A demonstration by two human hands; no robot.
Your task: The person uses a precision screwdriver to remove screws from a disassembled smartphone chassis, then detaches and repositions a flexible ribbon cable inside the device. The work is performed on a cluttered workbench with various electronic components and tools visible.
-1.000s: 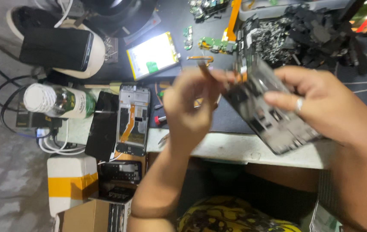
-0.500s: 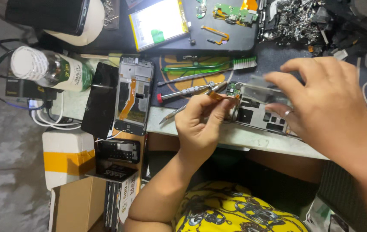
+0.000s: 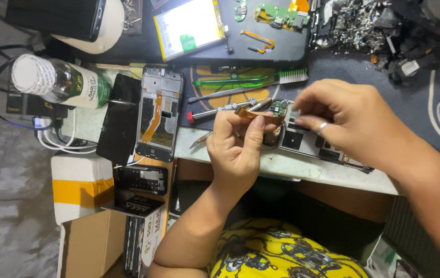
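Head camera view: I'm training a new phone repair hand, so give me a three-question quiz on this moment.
1. True or false: the left hand pinches an orange flex ribbon.
2. Which lies nearest the bottle? A green toothbrush B black phone C battery
3. What does the right hand steady on the bench edge?

Key: 1 true; 2 B; 3 the opened phone frame.
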